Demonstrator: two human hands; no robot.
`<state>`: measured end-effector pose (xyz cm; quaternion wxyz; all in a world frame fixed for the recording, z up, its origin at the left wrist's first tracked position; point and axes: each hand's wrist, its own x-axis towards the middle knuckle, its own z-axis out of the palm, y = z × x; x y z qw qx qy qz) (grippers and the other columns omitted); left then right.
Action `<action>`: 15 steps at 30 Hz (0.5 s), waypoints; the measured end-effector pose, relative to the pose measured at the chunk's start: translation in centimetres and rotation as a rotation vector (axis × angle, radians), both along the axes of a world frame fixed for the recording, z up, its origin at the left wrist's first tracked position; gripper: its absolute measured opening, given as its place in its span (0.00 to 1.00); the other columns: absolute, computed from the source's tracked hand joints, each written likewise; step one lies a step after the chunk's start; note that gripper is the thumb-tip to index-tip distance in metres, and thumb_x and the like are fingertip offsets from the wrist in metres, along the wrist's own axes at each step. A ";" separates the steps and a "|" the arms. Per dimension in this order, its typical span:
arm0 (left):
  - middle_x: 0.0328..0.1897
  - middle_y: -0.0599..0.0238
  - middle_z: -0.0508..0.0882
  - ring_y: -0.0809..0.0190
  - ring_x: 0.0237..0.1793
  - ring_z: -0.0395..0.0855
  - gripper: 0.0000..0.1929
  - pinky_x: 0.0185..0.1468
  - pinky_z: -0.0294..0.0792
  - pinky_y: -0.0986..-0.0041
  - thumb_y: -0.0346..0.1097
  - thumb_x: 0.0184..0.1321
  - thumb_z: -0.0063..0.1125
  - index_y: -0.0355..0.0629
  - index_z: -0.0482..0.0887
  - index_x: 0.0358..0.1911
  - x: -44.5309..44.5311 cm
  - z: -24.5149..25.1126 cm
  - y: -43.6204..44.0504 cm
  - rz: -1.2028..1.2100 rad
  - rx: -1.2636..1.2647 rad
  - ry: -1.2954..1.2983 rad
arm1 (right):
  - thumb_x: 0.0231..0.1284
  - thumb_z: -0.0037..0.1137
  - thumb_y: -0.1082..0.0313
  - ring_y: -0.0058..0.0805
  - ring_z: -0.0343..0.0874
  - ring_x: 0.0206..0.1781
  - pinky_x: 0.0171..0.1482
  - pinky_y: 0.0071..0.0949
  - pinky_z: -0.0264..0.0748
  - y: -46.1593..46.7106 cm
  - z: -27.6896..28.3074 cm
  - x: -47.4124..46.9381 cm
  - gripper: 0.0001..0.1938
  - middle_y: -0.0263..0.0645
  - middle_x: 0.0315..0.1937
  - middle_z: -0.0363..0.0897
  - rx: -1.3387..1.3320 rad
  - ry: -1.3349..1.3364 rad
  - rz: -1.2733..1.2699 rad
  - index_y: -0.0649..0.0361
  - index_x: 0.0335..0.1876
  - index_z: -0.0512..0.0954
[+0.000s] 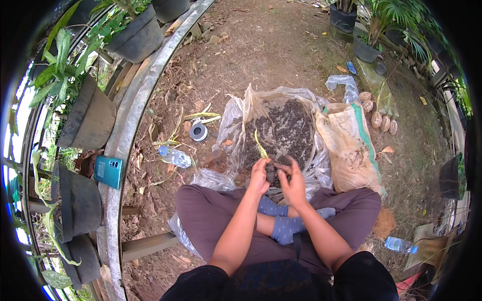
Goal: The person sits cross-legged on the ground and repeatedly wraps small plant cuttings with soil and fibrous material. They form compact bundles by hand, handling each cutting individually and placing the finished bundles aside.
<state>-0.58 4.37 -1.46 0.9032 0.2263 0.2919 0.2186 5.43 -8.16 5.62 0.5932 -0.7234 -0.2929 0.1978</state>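
Over an opened plastic sheet (pixel 248 109) heaped with dark soil (pixel 288 128), my left hand (pixel 259 176) holds a small plant with a yellow-green leaf (pixel 260 145) near its base. A dark clump of soil (pixel 270 174) surrounds the plant's lower end, between my two hands. My right hand (pixel 291 180) is at the right of the clump, its soiled fingers bent and partly spread; its thumb and fingertips are close to the clump. Whether they touch it is hard to tell.
A soiled woven sack (pixel 348 150) lies right of the sheet, with several string-wrapped balls (pixel 376 119) beyond. At left are a plastic bottle (pixel 175 156), a roll of twine or tape (pixel 198 132) and cut leaves (pixel 202 116). A teal phone (pixel 108 172) rests on the ledge beside potted plants (pixel 88 116).
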 end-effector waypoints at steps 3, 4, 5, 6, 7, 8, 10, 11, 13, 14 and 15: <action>0.40 0.65 0.84 0.63 0.38 0.85 0.10 0.39 0.80 0.66 0.38 0.69 0.51 0.43 0.80 0.48 -0.3 1.5 -0.3 -0.058 -0.015 -0.009 | 0.57 0.63 0.73 0.36 0.79 0.43 0.45 0.28 0.76 -0.9 1.1 1.7 0.29 0.45 0.53 0.81 -0.079 -0.175 -0.075 0.67 0.65 0.68; 0.41 0.65 0.84 0.62 0.39 0.85 0.10 0.39 0.80 0.66 0.38 0.70 0.51 0.43 0.80 0.48 -0.3 1.8 -0.5 -0.059 -0.033 -0.007 | 0.53 0.67 0.71 0.37 0.77 0.47 0.50 0.30 0.75 -0.9 1.4 1.7 0.25 0.44 0.50 0.80 -0.022 -0.269 -0.098 0.61 0.60 0.76; 0.42 0.65 0.85 0.62 0.40 0.85 0.10 0.40 0.80 0.66 0.38 0.70 0.51 0.43 0.80 0.48 -0.3 2.2 -0.7 -0.061 -0.051 -0.005 | 0.53 0.68 0.71 0.38 0.76 0.49 0.50 0.31 0.75 -0.9 1.1 1.6 0.24 0.43 0.49 0.78 -0.017 -0.303 -0.076 0.60 0.59 0.78; 0.43 0.65 0.84 0.62 0.43 0.85 0.10 0.45 0.80 0.67 0.39 0.71 0.52 0.44 0.80 0.48 -0.1 2.7 -0.9 -0.051 -0.067 -0.037 | 0.52 0.69 0.71 0.39 0.76 0.50 0.51 0.32 0.74 -0.7 0.9 1.5 0.23 0.43 0.48 0.77 -0.010 -0.343 -0.054 0.59 0.57 0.80; 0.43 0.65 0.84 0.62 0.44 0.85 0.10 0.46 0.79 0.68 0.39 0.71 0.52 0.45 0.80 0.48 0.1 2.6 -1.0 -0.051 -0.054 -0.034 | 0.51 0.69 0.70 0.39 0.75 0.52 0.52 0.33 0.74 -0.6 0.9 1.5 0.22 0.42 0.47 0.76 -0.002 -0.383 -0.032 0.57 0.55 0.82; 0.44 0.65 0.84 0.63 0.44 0.84 0.09 0.47 0.79 0.68 0.39 0.71 0.52 0.45 0.80 0.47 0.3 2.6 -1.2 -0.051 -0.040 -0.031 | 0.48 0.72 0.69 0.41 0.72 0.54 0.55 0.36 0.72 -0.4 0.8 1.2 0.19 0.42 0.47 0.73 0.014 -0.252 -0.030 0.54 0.50 0.85; 0.42 0.66 0.84 0.64 0.42 0.84 0.09 0.47 0.78 0.69 0.42 0.71 0.54 0.46 0.81 0.46 0.4 2.8 -1.5 -0.020 -0.025 0.021 | 0.47 0.72 0.70 0.40 0.72 0.53 0.55 0.35 0.71 -0.3 -0.3 1.2 0.19 0.42 0.47 0.73 -0.006 -0.311 -0.030 0.55 0.49 0.86; 0.42 0.67 0.84 0.65 0.43 0.83 0.10 0.47 0.77 0.70 0.42 0.71 0.55 0.46 0.81 0.47 0.4 2.8 -1.5 -0.028 -0.025 0.010 | 0.47 0.72 0.70 0.40 0.72 0.53 0.55 0.35 0.71 -0.2 -0.8 1.2 0.19 0.42 0.47 0.73 -0.016 -0.341 -0.030 0.55 0.49 0.86; 0.43 0.69 0.83 0.68 0.44 0.81 0.12 0.48 0.74 0.71 0.43 0.71 0.56 0.45 0.81 0.49 0.2 3.0 -1.3 -0.038 -0.028 -0.010 | 0.45 0.73 0.70 0.40 0.72 0.53 0.55 0.36 0.70 -0.2 -1.0 1.0 0.17 0.42 0.47 0.73 -0.033 -0.375 -0.031 0.56 0.44 0.86; 0.38 0.72 0.82 0.70 0.39 0.80 0.11 0.43 0.73 0.73 0.45 0.70 0.57 0.46 0.81 0.43 0.2 3.1 -1.5 -0.057 0.038 0.034 | 0.44 0.73 0.72 0.40 0.71 0.53 0.55 0.36 0.70 -0.3 -1.2 0.9 0.16 0.42 0.47 0.72 -0.038 -0.398 -0.028 0.57 0.43 0.86; 0.37 0.72 0.82 0.71 0.38 0.79 0.11 0.42 0.73 0.74 0.45 0.70 0.57 0.46 0.81 0.42 0.2 2.9 -1.7 -0.047 0.047 0.066 | 0.44 0.73 0.73 0.40 0.71 0.53 0.56 0.36 0.69 -0.2 -1.2 0.6 0.15 0.42 0.48 0.72 -0.041 -0.419 -0.024 0.58 0.42 0.86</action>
